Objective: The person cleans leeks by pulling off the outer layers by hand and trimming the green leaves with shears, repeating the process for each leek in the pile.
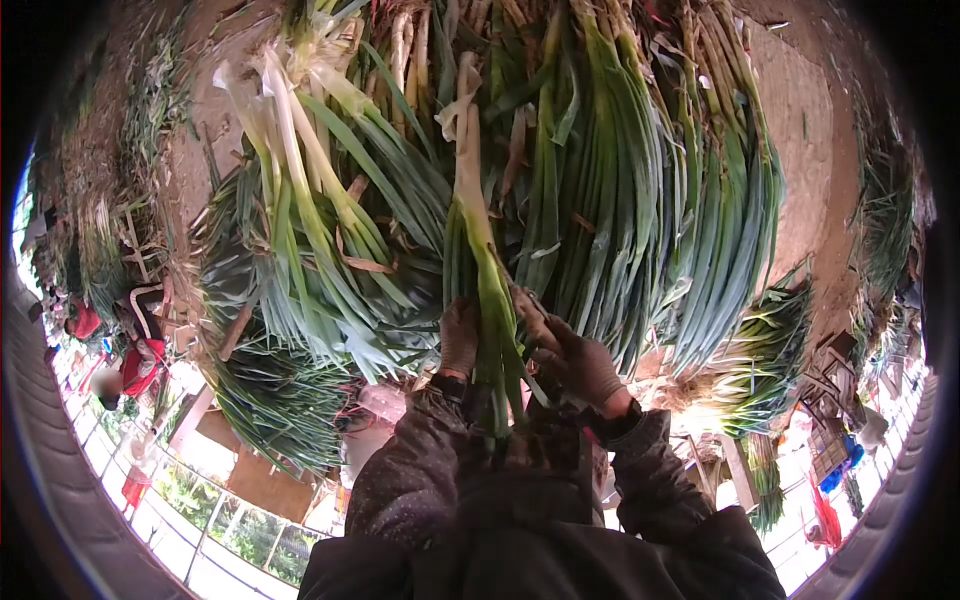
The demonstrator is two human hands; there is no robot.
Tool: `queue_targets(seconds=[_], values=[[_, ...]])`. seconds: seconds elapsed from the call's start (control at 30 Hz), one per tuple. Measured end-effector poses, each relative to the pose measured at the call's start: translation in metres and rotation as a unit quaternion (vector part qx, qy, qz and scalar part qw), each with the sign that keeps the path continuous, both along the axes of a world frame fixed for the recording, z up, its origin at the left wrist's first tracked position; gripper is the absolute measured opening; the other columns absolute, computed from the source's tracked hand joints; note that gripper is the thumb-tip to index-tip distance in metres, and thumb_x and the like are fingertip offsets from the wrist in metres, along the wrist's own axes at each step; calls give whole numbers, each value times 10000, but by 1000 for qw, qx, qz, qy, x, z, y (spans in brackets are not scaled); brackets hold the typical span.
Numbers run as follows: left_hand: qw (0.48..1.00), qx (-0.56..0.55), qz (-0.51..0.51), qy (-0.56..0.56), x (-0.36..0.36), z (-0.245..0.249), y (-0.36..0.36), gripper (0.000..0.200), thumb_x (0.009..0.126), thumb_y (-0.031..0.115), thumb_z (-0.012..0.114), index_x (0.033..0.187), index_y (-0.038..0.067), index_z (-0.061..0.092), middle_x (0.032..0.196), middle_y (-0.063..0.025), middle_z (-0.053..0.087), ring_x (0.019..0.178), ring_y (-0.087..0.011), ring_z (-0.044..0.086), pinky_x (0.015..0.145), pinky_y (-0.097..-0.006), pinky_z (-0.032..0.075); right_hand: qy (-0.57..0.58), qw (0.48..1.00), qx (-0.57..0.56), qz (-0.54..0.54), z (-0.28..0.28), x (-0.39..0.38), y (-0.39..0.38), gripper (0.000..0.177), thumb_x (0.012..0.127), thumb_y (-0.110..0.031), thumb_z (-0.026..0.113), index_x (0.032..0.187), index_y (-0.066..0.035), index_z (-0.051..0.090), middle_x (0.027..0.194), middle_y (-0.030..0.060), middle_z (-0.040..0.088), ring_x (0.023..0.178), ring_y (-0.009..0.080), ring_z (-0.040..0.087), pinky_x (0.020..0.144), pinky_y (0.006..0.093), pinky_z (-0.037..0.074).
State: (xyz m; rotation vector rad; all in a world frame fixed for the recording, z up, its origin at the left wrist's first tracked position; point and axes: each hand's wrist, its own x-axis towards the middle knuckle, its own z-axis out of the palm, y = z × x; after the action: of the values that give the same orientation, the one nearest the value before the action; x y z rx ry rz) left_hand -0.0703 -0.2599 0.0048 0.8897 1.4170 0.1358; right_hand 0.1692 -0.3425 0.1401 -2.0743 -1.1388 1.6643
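Note:
A single large green onion (470, 190) lies lengthwise in front of me, its pale root end pointing away and its green leaves towards my body. My left hand (459, 342) is closed against the left side of its leaves. On the other side, my right hand (583, 368) pinches a brownish strip (532, 318) that looks like a withered leaf, close to the leaves. Both hands appear gloved, and some fingertips are hidden. Under and beside this onion spreads a thick layer of green onions (610, 190), with a looser bunch (310, 200) to the left.
More green onions lie in a heap (280, 400) at the lower left and in a bundle (760, 360) at the right. A person in red (143, 365) is at the far left. Bare brown ground (800, 150) shows at the upper right. Wooden stools (832, 385) stand farther right.

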Motion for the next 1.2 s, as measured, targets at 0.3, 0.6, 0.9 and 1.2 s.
queue_targets(seconds=[0.3,0.6,0.9,1.2], values=[[992,-47,35,-116,40,33,-11,374,940,234,730,1215,9,610,1042,-45,668,882,-114,630,742,-294,549,-6,998,-63,22,-20,-14,4,753,955,-548,619,1528,-118,389,994,261,718,926,486,690,765,541,545],[980,-63,47,-181,41,33,-19,414,859,99,726,1242,1,603,1106,-48,648,1025,-126,607,880,-302,520,-2,996,-48,-72,-1,-3,-4,736,952,-568,608,1525,-143,426,1015,258,722,935,467,698,775,524,551],[998,-26,-57,-29,47,82,13,357,845,3,675,1196,21,616,1084,-33,649,997,-126,616,870,-299,517,-17,996,-2,-90,4,5,19,696,960,-550,607,1518,-172,433,1032,264,711,943,489,681,761,545,539],[976,-58,56,-202,63,101,46,429,860,-40,662,1283,19,619,1154,-27,666,1036,-118,626,891,-276,517,5,980,81,-179,33,24,28,696,951,-465,673,1537,-190,418,1035,254,716,977,494,681,787,502,561]])
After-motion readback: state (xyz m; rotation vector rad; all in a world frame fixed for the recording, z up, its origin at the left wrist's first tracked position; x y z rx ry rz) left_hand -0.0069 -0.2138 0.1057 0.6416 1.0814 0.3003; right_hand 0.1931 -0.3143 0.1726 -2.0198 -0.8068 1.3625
